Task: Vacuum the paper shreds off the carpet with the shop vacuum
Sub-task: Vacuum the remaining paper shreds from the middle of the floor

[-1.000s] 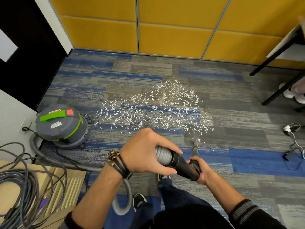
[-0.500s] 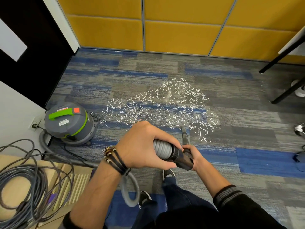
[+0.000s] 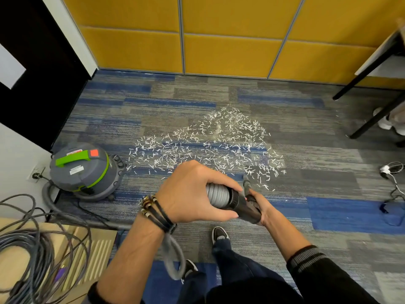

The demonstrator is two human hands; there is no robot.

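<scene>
White paper shreds (image 3: 210,148) lie scattered over the blue and grey carpet (image 3: 306,216) in the middle of the floor. The grey and green shop vacuum (image 3: 83,170) stands at the left. Its ribbed grey hose (image 3: 217,195) ends in a black wand (image 3: 243,205). My left hand (image 3: 192,194) grips the hose end from above. My right hand (image 3: 258,207) holds the black wand just below it. The narrow nozzle (image 3: 246,183) points down at the near right edge of the shreds.
Yellow wall panels (image 3: 219,40) close off the far side. Black table legs (image 3: 372,119) stand at the right, with a white plug and cables (image 3: 392,172) on the floor below them. A coil of grey cable (image 3: 28,249) lies on a wooden surface at the lower left. My shoe (image 3: 220,234) is beneath my hands.
The nozzle has moved forward into the near edge of the shreds. Both hands kept their hold on the hose and wand. The view has shifted a little.
</scene>
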